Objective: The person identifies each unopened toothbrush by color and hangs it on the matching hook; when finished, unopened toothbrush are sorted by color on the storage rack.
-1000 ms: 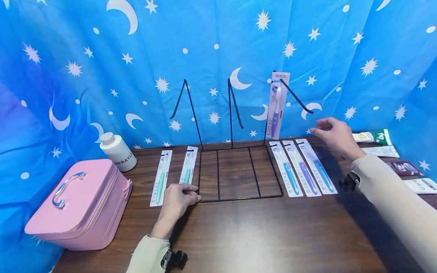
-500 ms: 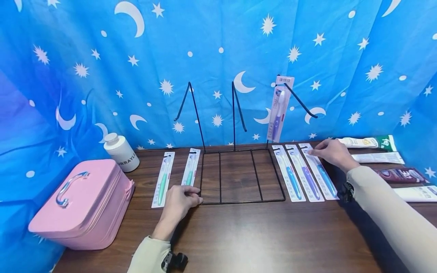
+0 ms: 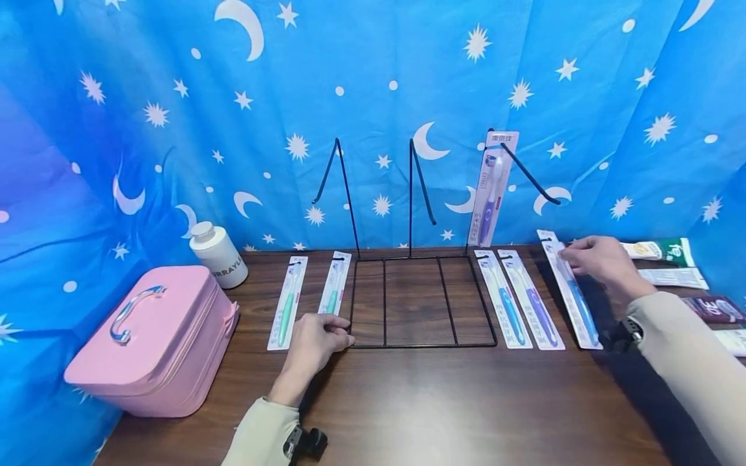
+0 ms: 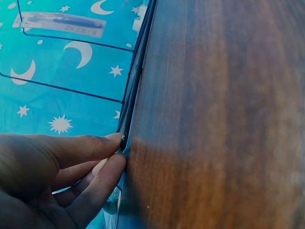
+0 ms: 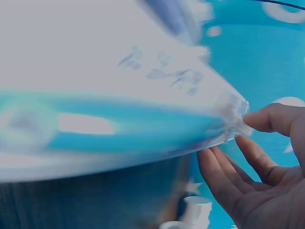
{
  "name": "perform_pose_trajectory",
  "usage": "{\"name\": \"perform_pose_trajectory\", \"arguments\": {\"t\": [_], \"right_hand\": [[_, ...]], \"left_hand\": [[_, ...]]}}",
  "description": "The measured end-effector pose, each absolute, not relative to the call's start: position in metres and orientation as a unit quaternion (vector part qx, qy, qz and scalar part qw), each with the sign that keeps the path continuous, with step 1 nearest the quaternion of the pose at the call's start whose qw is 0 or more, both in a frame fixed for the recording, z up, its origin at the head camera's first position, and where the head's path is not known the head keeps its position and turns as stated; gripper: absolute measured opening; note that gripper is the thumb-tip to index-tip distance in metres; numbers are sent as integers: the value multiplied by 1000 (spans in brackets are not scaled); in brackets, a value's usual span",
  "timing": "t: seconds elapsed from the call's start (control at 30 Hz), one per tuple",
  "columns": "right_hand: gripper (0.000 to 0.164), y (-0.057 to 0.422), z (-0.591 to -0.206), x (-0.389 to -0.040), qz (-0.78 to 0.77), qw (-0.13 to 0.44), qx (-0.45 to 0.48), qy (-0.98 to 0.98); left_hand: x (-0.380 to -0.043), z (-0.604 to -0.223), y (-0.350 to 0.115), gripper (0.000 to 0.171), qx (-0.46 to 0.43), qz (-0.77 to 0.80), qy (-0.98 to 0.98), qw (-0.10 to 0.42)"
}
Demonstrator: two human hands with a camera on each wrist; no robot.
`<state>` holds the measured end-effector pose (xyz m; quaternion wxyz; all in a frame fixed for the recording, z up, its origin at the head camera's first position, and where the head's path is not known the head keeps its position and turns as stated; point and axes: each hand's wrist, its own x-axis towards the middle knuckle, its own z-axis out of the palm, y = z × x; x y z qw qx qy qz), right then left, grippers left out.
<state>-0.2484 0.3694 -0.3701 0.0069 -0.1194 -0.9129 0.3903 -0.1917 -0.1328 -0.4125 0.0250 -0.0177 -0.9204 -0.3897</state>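
Note:
My right hand pinches a packaged blue toothbrush by its right edge, tilted up off the table; the right wrist view shows the blurred pack between thumb and fingers. With my left hand I grip the front left corner of a black wire rack, thumb and finger on the wire in the left wrist view. A packaged purple toothbrush hangs on the rack's right hook. Flat to the right of the base lie a blue toothbrush pack and a purple one. Two green toothbrush packs lie left.
A pink case and a white bottle stand on the left of the wooden table. Several toothpaste tubes lie at the far right. A blue star-patterned curtain hangs behind the rack.
My right hand has come down to the rightmost blue toothbrush pack, taken hold of it and lifted it rightward off its place. The left hand stays on the rack's corner.

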Motion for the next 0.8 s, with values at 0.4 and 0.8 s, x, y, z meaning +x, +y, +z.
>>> {"name": "perform_pose_trajectory", "arguments": {"t": [0.4,0.8], "right_hand": [[75,351,-307,-204,395,85,-75,-912],[62,316,-263,-161,369,180,-49,-911]], "left_hand": [[-195,-411,-131,19,-14,-386,-922,12],[-194,-411,-130,20,-15,-393,-919,10]]}}
